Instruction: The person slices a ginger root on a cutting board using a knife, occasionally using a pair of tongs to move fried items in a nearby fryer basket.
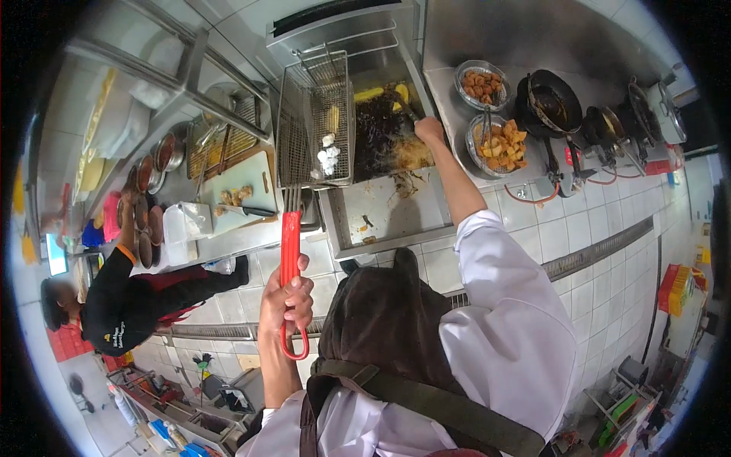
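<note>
My left hand (288,297) is closed around the red handle of a wire fryer basket (315,114), which is tilted up beside the fryer's oil. White pieces and a yellow piece lie in the basket. In my right hand (427,130) is a dark-handled utensil (406,108), reaching over the deep fryer's dark oil (380,131); its far end is near yellow pieces (401,94) at the back. Foam gathers on the oil below my right hand. Crumbs lie on the fryer's metal front ledge (394,211).
Right of the fryer stand bowls of fried food (482,85) and a black wok (549,103). On the left counter are a cutting board (243,183), a knife (251,211) and a plastic container (188,220). A co-worker (123,297) in black reaches toward small bowls there.
</note>
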Action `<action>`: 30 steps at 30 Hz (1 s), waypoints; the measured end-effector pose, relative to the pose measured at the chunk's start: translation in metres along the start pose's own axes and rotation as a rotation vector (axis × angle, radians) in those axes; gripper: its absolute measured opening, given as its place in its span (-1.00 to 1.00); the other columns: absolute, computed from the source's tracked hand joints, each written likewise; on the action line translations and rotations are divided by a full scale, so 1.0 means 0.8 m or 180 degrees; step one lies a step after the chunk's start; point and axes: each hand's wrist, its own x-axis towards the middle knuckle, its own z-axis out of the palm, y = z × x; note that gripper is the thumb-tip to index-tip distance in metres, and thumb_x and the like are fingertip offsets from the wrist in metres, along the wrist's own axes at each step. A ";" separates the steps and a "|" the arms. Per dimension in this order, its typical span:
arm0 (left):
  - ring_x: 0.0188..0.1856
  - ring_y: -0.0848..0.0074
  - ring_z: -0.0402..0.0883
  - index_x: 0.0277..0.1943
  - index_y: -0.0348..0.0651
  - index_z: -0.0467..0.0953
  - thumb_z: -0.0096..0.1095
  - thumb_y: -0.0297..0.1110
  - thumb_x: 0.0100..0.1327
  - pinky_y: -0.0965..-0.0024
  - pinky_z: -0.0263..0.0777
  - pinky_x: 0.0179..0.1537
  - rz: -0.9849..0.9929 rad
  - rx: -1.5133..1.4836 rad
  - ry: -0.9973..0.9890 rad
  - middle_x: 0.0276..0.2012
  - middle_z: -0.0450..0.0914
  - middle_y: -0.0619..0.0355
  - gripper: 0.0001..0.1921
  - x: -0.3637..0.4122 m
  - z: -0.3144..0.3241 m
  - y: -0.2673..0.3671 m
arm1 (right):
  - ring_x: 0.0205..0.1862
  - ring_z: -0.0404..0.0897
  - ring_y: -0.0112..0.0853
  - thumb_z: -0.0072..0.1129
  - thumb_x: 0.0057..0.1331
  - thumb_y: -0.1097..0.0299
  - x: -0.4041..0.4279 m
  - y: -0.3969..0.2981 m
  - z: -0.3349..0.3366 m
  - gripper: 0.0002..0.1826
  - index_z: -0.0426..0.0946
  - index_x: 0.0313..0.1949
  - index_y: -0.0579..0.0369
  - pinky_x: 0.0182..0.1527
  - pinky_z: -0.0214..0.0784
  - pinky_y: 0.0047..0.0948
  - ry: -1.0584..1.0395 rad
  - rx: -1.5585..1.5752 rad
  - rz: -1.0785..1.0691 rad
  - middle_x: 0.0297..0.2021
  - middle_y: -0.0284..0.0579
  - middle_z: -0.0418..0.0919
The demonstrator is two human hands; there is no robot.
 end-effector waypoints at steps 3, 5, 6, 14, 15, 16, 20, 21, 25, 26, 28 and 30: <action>-0.84 0.79 0.08 -0.06 -0.15 0.25 0.21 -0.33 0.27 0.64 0.02 -0.89 -0.0004 -0.0050 0.0065 -0.70 0.17 0.38 -0.70 0.005 0.000 -0.001 | -0.13 0.61 -0.05 0.05 0.28 0.22 0.003 -0.007 0.011 -0.67 0.61 -0.24 0.28 -0.07 0.49 -0.20 0.0355 -0.0224 -0.0151 -0.20 0.18 0.61; -0.84 0.80 0.08 -0.07 -0.15 0.25 0.21 -0.34 0.27 0.64 0.02 -0.89 -0.0027 -0.0024 0.0075 -0.70 0.17 0.38 -0.71 0.002 0.001 0.000 | -0.20 0.64 -0.04 0.05 0.29 0.19 -0.021 -0.018 0.011 -0.64 0.61 -0.31 0.31 -0.10 0.50 -0.20 0.0477 -0.0458 -0.0404 -0.29 0.16 0.63; -0.84 0.80 0.08 -0.08 -0.16 0.25 0.20 -0.35 0.27 0.64 0.04 -0.89 -0.0001 -0.0087 0.0043 -0.70 0.17 0.38 -0.72 0.001 0.000 0.000 | -0.22 0.65 -0.06 0.05 0.27 0.26 -0.039 -0.022 0.008 -0.69 0.61 -0.32 0.32 -0.12 0.52 -0.22 0.0495 -0.0697 -0.0804 -0.29 0.17 0.64; -0.84 0.80 0.08 -0.09 -0.15 0.25 0.15 -0.38 0.29 0.63 0.09 -0.89 -0.0101 0.0045 0.0102 -0.71 0.15 0.39 -0.76 0.006 -0.005 0.013 | -0.30 0.66 -0.07 -0.04 0.17 0.47 -0.119 0.007 0.034 -0.76 0.53 -0.24 0.35 -0.24 0.52 -0.16 0.0400 -0.1510 -0.1919 -0.42 0.17 0.63; -0.84 0.80 0.07 -0.09 -0.15 0.25 0.16 -0.37 0.28 0.62 0.10 -0.89 -0.0075 0.0050 0.0119 -0.71 0.15 0.39 -0.75 0.005 -0.008 0.015 | -0.30 0.66 -0.07 -0.06 0.17 0.47 -0.130 0.011 0.035 -0.75 0.52 -0.24 0.38 -0.25 0.52 -0.17 0.0391 -0.1420 -0.1979 -0.42 0.19 0.62; -0.84 0.80 0.07 -0.09 -0.15 0.25 0.17 -0.36 0.28 0.61 0.10 -0.89 -0.0048 0.0054 0.0135 -0.71 0.15 0.39 -0.74 0.004 -0.011 0.014 | -0.30 0.66 -0.07 -0.06 0.17 0.47 -0.144 0.013 0.027 -0.75 0.52 -0.24 0.38 -0.25 0.52 -0.17 0.0383 -0.1427 -0.1974 -0.42 0.19 0.62; -0.84 0.79 0.07 -0.08 -0.15 0.25 0.19 -0.35 0.27 0.60 0.10 -0.89 -0.0092 0.0030 0.0095 -0.71 0.15 0.39 -0.73 0.005 -0.017 0.015 | -0.31 0.66 -0.05 -0.06 0.16 0.47 -0.173 0.030 -0.022 -0.74 0.50 -0.25 0.42 -0.31 0.51 -0.15 0.0226 -0.1538 -0.2175 -0.42 0.22 0.61; -0.84 0.79 0.07 -0.08 -0.15 0.25 0.19 -0.35 0.27 0.60 0.11 -0.89 -0.0127 0.0088 0.0119 -0.71 0.15 0.39 -0.72 0.006 -0.016 0.015 | -0.32 0.66 -0.05 -0.06 0.16 0.45 -0.176 0.035 -0.033 -0.73 0.50 -0.24 0.43 -0.31 0.51 -0.15 0.0237 -0.1653 -0.2116 -0.42 0.22 0.61; -0.84 0.79 0.08 -0.08 -0.16 0.25 0.18 -0.35 0.27 0.60 0.13 -0.88 -0.0171 0.0131 0.0081 -0.71 0.15 0.39 -0.73 0.014 -0.019 0.014 | -0.32 0.66 -0.05 -0.05 0.16 0.42 -0.182 0.034 -0.060 -0.70 0.50 -0.21 0.41 -0.26 0.51 -0.14 0.0296 -0.1848 -0.1863 -0.42 0.17 0.63; -0.84 0.79 0.08 -0.08 -0.17 0.25 0.14 -0.37 0.29 0.59 0.15 -0.88 -0.0225 0.0081 0.0044 -0.70 0.15 0.39 -0.76 0.017 -0.021 0.013 | -0.26 0.65 -0.07 -0.03 0.17 0.41 -0.180 0.033 -0.060 -0.74 0.57 -0.27 0.33 -0.18 0.50 -0.18 0.0101 -0.1989 -0.1742 -0.33 0.15 0.63; -0.84 0.78 0.09 -0.08 -0.18 0.26 0.12 -0.38 0.30 0.59 0.16 -0.88 -0.0245 0.0079 -0.0006 -0.70 0.15 0.39 -0.77 0.026 -0.021 0.011 | -0.20 0.65 -0.08 0.00 0.17 0.40 -0.167 0.042 -0.053 -0.76 0.64 -0.34 0.24 -0.11 0.49 -0.22 -0.0087 -0.2129 -0.1615 -0.24 0.14 0.63; -0.83 0.78 0.10 -0.06 -0.18 0.26 0.08 -0.40 0.32 0.60 0.19 -0.87 -0.0248 0.0065 -0.0021 -0.69 0.16 0.39 -0.79 0.035 -0.025 0.005 | -0.13 0.62 -0.06 0.01 0.18 0.36 -0.147 0.063 -0.019 -0.73 0.63 -0.26 0.26 -0.06 0.46 -0.22 -0.0113 -0.2077 -0.1345 -0.16 0.15 0.61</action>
